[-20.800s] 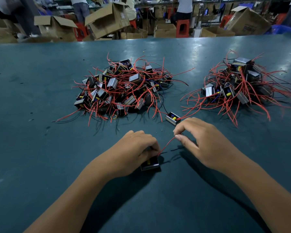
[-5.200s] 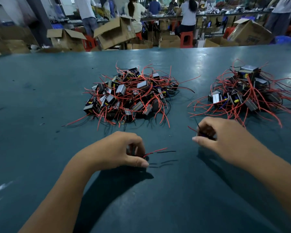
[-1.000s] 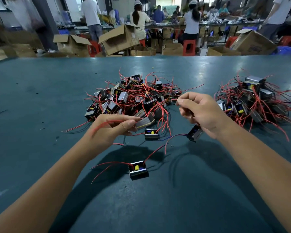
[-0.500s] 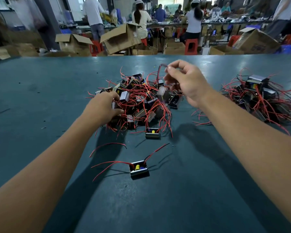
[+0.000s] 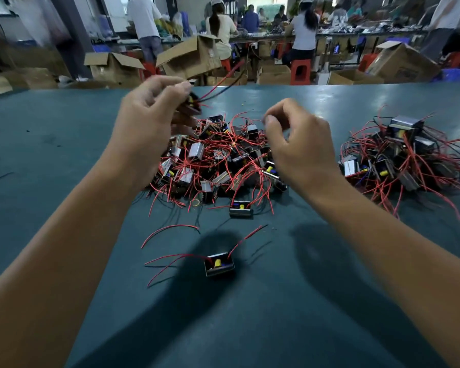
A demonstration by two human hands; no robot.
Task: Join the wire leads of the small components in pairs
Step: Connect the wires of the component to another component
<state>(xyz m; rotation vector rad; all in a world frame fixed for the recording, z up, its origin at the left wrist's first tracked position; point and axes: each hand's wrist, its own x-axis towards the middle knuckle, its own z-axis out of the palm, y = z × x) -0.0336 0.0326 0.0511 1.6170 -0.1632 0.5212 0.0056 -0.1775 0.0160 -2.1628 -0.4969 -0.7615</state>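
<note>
The left hand (image 5: 146, 123) is lifting one small component (image 5: 191, 103) above the unjoined pile (image 5: 215, 158), its grip pinching the body while red and black leads (image 5: 218, 88) are trailing away. The right hand (image 5: 300, 144) is hovering, fingers curled, apparently holding nothing. It should be catching those free lead ends near their tips. Half a second ago the left hand was down in the pile and the right was raised, holding a wire.

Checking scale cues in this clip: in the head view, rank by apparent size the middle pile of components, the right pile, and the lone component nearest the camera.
1. middle pile, though the hands hide part of it
2. right pile, cut by the frame edge, so the order of these two is unsure
3. lone component
</note>
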